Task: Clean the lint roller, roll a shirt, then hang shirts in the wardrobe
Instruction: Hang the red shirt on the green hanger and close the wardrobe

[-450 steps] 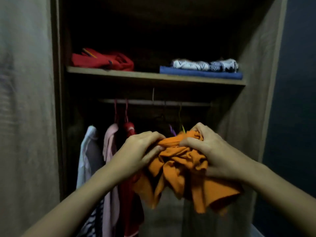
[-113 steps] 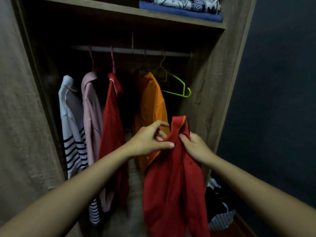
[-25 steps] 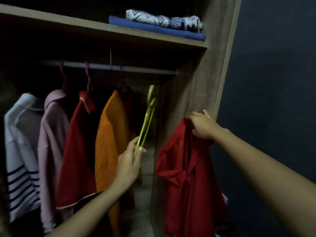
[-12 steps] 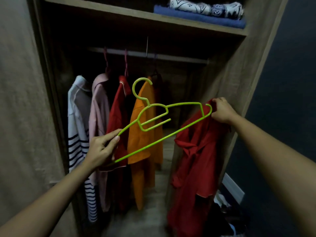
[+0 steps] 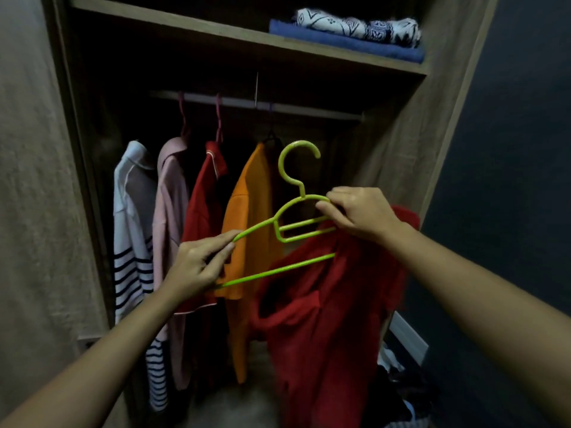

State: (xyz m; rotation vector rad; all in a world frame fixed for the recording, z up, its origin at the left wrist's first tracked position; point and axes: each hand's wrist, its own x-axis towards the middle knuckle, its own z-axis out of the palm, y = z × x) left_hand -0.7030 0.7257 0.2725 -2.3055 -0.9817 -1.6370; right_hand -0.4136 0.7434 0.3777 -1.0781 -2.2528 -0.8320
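Left hand (image 5: 197, 267) pinched by thumb and fingers (image 5: 227, 247) around the lower left end of the green hanger (image 5: 279, 225), closed on its sloping arm where that meets the bottom bar. Right hand (image 5: 360, 216) closed on the hanger's right shoulder just below the hook, and bunched with it the collar area of the red shirt (image 5: 327, 319). Hanger held tilted, left end lower, hook upright, in front of the open wardrobe (image 5: 401, 168); right end of the bottom bar already hidden inside the red shirt, the rest of the cloth hanging loose toward the wardrobe's right side. Behind, on the rail (image 5: 259, 103), from left edge inward: a striped white shirt (image 5: 131, 230), a pink shirt (image 5: 170, 227), a second red shirt (image 5: 202, 217), an orange shirt (image 5: 247, 217). Above, at the right end of the shelf (image 5: 216, 30), folded blue cloth (image 5: 346, 46) with a patterned roll (image 5: 355, 24) on top.
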